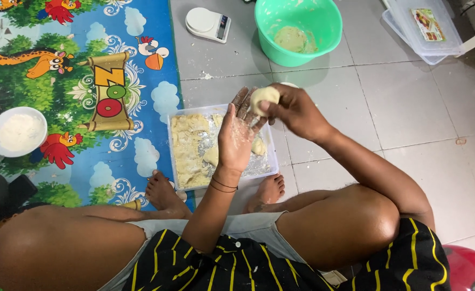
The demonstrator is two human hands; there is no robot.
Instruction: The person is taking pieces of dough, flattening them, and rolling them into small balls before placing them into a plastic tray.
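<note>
I sit cross-legged on the floor. A pale round dough ball is held between both hands above a clear plastic tray. My left hand is raised, floury, its fingers up against the dough. My right hand pinches the ball from the right. The tray holds crumbly dough pieces and lies on the grey tiles just in front of my feet.
A green bowl with a dough lump stands at the back. To its left sits a white kitchen scale. Clear plastic lidded boxes are at the top right. A white bowl of flour rests on the colourful play mat.
</note>
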